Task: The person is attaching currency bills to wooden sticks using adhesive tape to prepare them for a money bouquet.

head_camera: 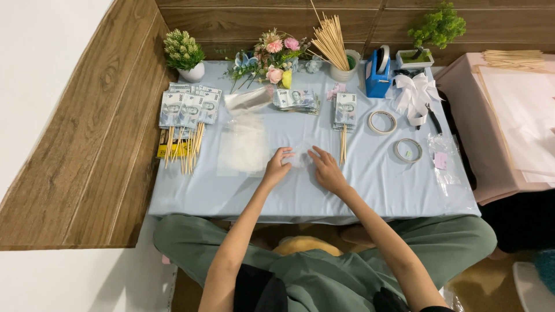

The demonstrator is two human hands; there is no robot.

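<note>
Your knees in green trousers (324, 271) sit closest, tucked under the near edge of the low table with its pale blue cloth (370, 185). Above them, your left hand (276, 167) and right hand (326, 170) rest close together at the table's centre, fingers spread and pressing on a small clear plastic sleeve (300, 157) that lies flat between them; neither hand closes around it. At 9 o'clock from the sleeve lies a stack of larger clear sheets (243, 147). Further out at 10 o'clock, banknotes fixed to wooden skewers (188, 124) are fanned beside the wooden wall. At 12 o'clock sits a loose pile of banknotes (296, 99), with a bunch of artificial flowers (272, 58) behind it. At 1 o'clock, one more skewered banknote bundle (346, 112) lies near your right hand, and a cup of bare skewers (338, 49) stands beyond it. At 2 o'clock lie two tape rolls (382, 122), a blue tape dispenser (378, 72) and a white ribbon bow (413, 92).
</note>
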